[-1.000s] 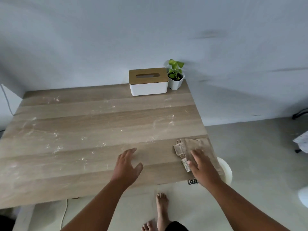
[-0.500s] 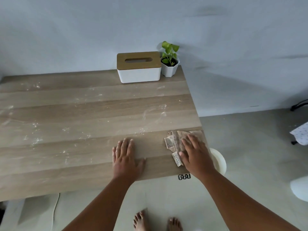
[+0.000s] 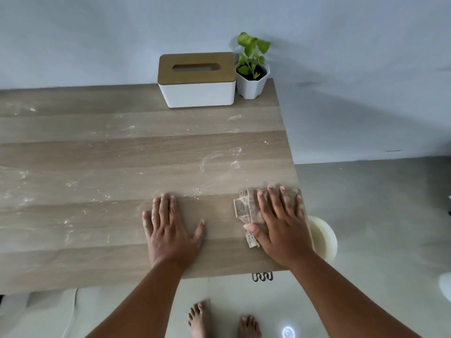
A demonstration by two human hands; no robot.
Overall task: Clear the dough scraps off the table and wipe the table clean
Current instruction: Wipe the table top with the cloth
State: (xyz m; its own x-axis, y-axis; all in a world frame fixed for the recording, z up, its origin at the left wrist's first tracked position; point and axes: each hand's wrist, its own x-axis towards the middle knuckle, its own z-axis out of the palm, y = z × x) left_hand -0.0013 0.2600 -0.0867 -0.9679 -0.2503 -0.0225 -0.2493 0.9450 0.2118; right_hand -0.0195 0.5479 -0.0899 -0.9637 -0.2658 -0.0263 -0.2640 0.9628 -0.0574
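Observation:
The wooden table (image 3: 97,152) carries white flour smears and small dough flecks (image 3: 219,162) across its left and middle parts. A folded brown cloth (image 3: 246,206) lies at the near right corner. My right hand (image 3: 280,223) presses flat on top of the cloth, fingers spread, thumb on its lower edge. My left hand (image 3: 170,228) rests flat on the bare wood to the left of the cloth, fingers apart, holding nothing.
A white tissue box with a wooden lid (image 3: 196,80) and a small potted plant (image 3: 252,76) stand at the far right corner against the wall. A cream round container (image 3: 322,237) sits on the floor beside the table's right edge. My bare feet (image 3: 200,318) show below.
My left hand has come down flat onto the table. My right hand has slid further onto the cloth and bunched it slightly. The view has dipped closer to the table.

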